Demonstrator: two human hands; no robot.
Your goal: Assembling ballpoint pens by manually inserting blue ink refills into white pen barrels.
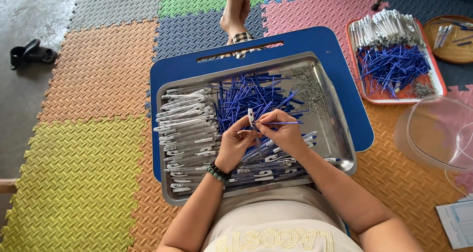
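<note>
My left hand (235, 142) grips a clear pen barrel with a white clip (251, 117), held upright over the steel tray (340, 129). My right hand (282, 133) pinches a thin blue ink refill (286, 122) that lies level, its end meeting the barrel between my fingers. Under my hands the tray holds empty clear barrels (185, 124) on the left, a heap of blue refills (251, 97) in the middle, small metal springs (309, 87) at the far right, and assembled pens (276, 166) near me. The tray rests on a blue lap table (305, 40).
A red tray (438, 82) with white barrels and blue refills lies at the right. Beside it are a woven basket (456, 47) and a clear plastic bowl (436, 131). Coloured foam mats (88, 84) cover the floor. A black sandal (29, 54) sits far left. Bare feet (235, 11) show ahead.
</note>
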